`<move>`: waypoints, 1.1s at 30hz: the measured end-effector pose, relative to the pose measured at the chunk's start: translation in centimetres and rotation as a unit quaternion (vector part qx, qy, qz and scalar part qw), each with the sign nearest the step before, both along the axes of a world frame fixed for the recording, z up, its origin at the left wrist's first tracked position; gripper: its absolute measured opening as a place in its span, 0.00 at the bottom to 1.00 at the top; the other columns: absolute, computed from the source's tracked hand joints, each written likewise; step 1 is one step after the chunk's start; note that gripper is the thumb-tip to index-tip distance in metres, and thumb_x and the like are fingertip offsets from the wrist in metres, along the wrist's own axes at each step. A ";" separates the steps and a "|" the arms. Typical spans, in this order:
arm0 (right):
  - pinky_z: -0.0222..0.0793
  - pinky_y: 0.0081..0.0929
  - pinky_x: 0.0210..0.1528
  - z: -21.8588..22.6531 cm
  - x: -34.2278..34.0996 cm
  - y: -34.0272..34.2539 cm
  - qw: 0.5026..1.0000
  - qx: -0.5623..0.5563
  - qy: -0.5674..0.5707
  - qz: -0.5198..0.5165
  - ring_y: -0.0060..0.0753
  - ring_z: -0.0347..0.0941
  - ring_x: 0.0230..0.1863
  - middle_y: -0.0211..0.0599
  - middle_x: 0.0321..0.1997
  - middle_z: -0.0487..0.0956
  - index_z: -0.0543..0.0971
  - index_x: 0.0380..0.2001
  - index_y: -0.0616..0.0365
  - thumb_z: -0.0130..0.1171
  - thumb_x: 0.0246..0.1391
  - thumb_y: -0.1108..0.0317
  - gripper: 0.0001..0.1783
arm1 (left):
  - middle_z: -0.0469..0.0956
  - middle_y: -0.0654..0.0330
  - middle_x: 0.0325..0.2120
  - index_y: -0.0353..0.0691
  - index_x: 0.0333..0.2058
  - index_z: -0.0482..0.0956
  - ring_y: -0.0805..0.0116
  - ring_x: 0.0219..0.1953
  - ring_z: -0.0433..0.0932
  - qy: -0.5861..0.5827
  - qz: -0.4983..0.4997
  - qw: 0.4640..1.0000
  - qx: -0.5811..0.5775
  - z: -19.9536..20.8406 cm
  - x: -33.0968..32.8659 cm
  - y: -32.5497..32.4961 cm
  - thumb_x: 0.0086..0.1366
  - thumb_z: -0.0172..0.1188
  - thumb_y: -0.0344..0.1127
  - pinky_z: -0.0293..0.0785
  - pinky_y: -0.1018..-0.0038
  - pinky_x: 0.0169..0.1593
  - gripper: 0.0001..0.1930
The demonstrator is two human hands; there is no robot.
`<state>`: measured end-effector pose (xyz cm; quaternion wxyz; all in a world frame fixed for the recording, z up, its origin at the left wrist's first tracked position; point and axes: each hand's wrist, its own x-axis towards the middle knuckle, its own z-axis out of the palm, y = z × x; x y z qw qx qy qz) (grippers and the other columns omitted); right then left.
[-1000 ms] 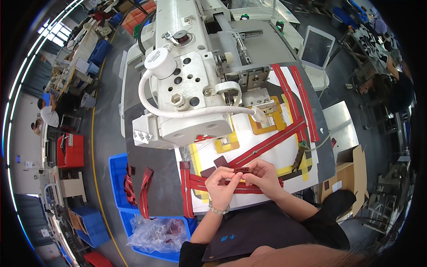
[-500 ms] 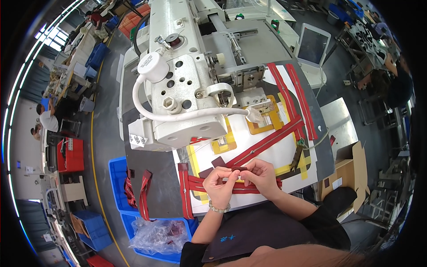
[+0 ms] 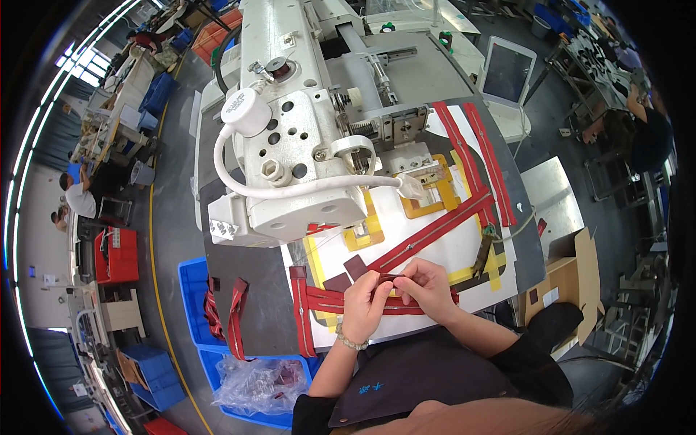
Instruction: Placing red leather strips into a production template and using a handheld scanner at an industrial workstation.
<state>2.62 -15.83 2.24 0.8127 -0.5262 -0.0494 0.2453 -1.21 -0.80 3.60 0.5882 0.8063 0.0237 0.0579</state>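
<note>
Head view, all positions taken from the white sewing machine (image 3: pixel 290 138). Both hands are at the near edge of the work board (image 3: pixel 464 250), below and to the right of the machine head. The left hand (image 3: pixel 365 304) and right hand (image 3: pixel 429 286) are closed together on a small dark maroon piece (image 3: pixel 386 278), fingertips of each pinched on it from either side; it sits over the red zipper strip (image 3: pixel 362 301) that runs along the near edge of the board. Against the pictures of half a second and one second ago, the hands have hardly shifted: same place below the machine, same pinch, only the fingers drawn slightly closer over the piece. My judgement is that fine fitting of the piece onto the strip is in progress and not finished, since neither hand has let go. Two more maroon patches (image 3: pixel 346 273) lie loose just left of the hands. A second red zipper (image 3: pixel 428 235) runs diagonally up toward the yellow frame (image 3: pixel 428 196) right of the needle area. Further red strips (image 3: pixel 475 156) lie at the far right of the board. Left of the machine base, red straps (image 3: pixel 235 312) hang over a blue bin (image 3: pixel 190 283). A tablet (image 3: pixel 507 72) stands beyond, upper right.
</note>
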 end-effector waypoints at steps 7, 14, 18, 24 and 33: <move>0.66 0.11 0.23 0.0 -0.1 0.2 1.000 -0.002 0.026 0.008 0.13 0.70 0.21 0.32 0.24 0.77 0.73 0.28 0.62 0.61 0.54 0.74 0.07 | 0.63 0.54 0.16 0.33 0.24 0.70 0.63 0.19 0.63 -0.006 0.018 0.999 0.028 0.3 -0.1 0.0 0.64 0.55 0.33 0.60 0.72 0.25 0.12; 0.68 0.12 0.25 0.1 -0.5 0.3 0.999 -0.016 0.033 0.009 0.15 0.72 0.23 0.32 0.25 0.78 0.73 0.29 0.63 0.62 0.51 0.77 0.07 | 0.62 0.56 0.15 0.33 0.22 0.69 0.66 0.17 0.61 -0.021 0.040 0.999 0.017 -0.1 0.0 -0.2 0.64 0.56 0.33 0.59 0.72 0.23 0.13; 0.70 0.13 0.28 -0.6 -1.0 0.3 1.000 -0.001 0.011 0.000 0.17 0.74 0.25 0.33 0.27 0.78 0.73 0.30 0.64 0.61 0.51 0.79 0.06 | 0.62 0.57 0.14 0.33 0.21 0.70 0.68 0.17 0.61 -0.024 0.054 0.998 0.012 -0.3 -0.1 -0.2 0.64 0.56 0.33 0.58 0.73 0.22 0.13; 0.73 0.15 0.31 -0.6 -1.1 0.4 1.000 0.013 0.021 0.004 0.21 0.78 0.28 0.37 0.29 0.79 0.73 0.31 0.65 0.59 0.53 0.79 0.05 | 0.62 0.59 0.14 0.33 0.22 0.72 0.70 0.16 0.60 -0.036 0.060 0.998 0.007 -0.6 -0.3 -0.3 0.63 0.57 0.33 0.57 0.74 0.22 0.12; 0.74 0.17 0.31 -0.4 -1.1 0.4 0.999 0.012 0.036 0.014 0.24 0.78 0.29 0.40 0.29 0.80 0.73 0.31 0.66 0.57 0.56 0.76 0.04 | 0.61 0.61 0.13 0.34 0.22 0.73 0.72 0.15 0.59 -0.036 0.062 0.997 0.012 -1.0 -0.5 -0.1 0.61 0.59 0.34 0.56 0.75 0.21 0.11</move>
